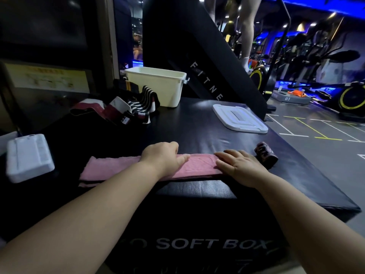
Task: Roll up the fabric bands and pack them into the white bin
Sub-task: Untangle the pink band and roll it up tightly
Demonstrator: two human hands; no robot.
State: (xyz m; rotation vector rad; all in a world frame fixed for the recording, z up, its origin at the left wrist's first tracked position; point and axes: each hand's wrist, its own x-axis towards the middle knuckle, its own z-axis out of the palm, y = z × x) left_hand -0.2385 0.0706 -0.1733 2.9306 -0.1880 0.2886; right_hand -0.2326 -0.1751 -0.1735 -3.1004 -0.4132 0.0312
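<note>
Presently the person is working over a pink band, which is lying flat and lengthwise along the near edge of the black padded worktop, well apart from the white bin standing open at the far side.

The likely trouble is sitting at the start of the roll. If the first turn is begun crooked, the band is probably going to wind into a cone, with edges stepping out to one side. If the pressure is uneven between the two hands, the roll may come out loose and spring open on the way to the bin. The band is also lying close to the worktop's front edge, so a careless push could be sending its left end over the side.

The right hand is pressing on the band's right end, its fingers straight and flat and holding nothing. The left hand is resting on the band's middle with its fingers curled down at the far edge; whether they are pinching the cloth cannot be told.

The band is looking soft and slightly textured, a wide dusty-pink strip with a second layer showing beneath its left end. A dark patterned rolled band is sitting just beside the right hand. A heap of unrolled bands is lying by the bin.
</note>
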